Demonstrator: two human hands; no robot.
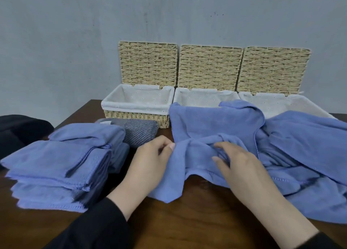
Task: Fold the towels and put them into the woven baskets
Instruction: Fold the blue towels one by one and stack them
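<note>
Towel (pixel 204 128), blue, unfolded and rumpled, lies on the desk (pixel 197 217) in front of the middle basket (pixel 204 96), its far edge against that basket's front. Left hand (pixel 150 160) pinches its near-left edge between thumb and curled fingers. Right hand (pixel 238 164) rests on the bunched middle, fingers bent into the cloth; whether it grips cannot be told.

Loose towels (pixel 308 140), blue, heaped at right, cut off by the frame edge, covering the front of the right basket (pixel 304 102).

Stack (pixel 62 164) of folded blue towels at left. Grey towel (pixel 139 132), folded, lies just behind it, partly hidden; a small white tag shows at its corner, writing unreadable.

Left basket (pixel 137 106), woven, white-lined, lid upright against the wall, as with the other two. No brand or lettering legible anywhere.

Dark object (pixel 18 128) at far left, cut off, indistinct.
</note>
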